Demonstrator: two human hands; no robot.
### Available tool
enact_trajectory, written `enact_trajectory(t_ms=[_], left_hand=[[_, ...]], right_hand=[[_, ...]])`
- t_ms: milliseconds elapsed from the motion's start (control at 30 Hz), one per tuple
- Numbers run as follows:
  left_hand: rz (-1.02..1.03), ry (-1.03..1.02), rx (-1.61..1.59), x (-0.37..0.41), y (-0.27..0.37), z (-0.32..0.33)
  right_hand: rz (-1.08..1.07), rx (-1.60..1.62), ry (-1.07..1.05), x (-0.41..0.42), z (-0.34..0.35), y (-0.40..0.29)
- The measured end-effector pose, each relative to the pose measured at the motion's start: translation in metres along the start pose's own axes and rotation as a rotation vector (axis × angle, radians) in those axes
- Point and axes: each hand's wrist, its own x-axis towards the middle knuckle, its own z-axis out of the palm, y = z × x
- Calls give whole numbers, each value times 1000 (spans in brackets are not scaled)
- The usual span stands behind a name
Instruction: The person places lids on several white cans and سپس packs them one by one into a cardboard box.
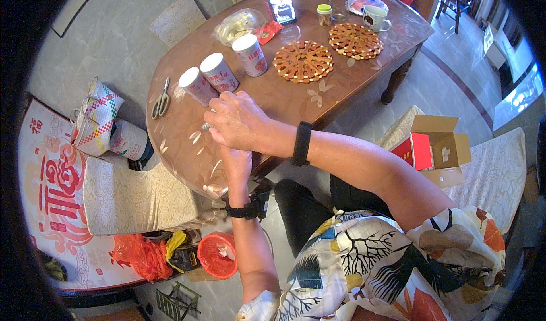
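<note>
My right hand (pixel 239 118) lies over my left hand (pixel 236 159) above the near left part of the table, and the two touch. Between the curled right fingers a bit of a small grey thing (pixel 207 126) shows; most of it is covered. The left fingers are hidden behind the right hand. Just beyond the hands stand printed cans with white lids: a left can (pixel 198 86), a middle can (pixel 219 72) and a right can (pixel 250 56). Scissors (pixel 161 101) with greyish handles lie left of them.
Wooden trivets (pixel 303 61) lie mid-table; more trivets (pixel 355 41), a mug (pixel 375 19) and a green-lidded jar (pixel 324 15) stand beyond. A lit phone (pixel 281 5) stands upright near a plastic bag (pixel 239 26). An open carton (pixel 445 150) sits on a chair at right; a red bin (pixel 216 256) is below.
</note>
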Motion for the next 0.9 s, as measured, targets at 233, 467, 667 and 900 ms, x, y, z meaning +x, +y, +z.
enact_trajectory(t_ms=[233, 467, 667, 900], left_hand=[[-26, -30, -14, 1, -7, -1], [-6, -27, -2, 2, -9, -1], [-25, -24, -28, 2, -14, -1], [-62, -45, -6, 1, -14, -3]], right_hand=[[10, -10, -5, 0, 0, -2], [7, 2, -7, -2, 0, -1], [3, 9, -1, -1, -1, -1], [1, -9, 9, -1, 1, -1]])
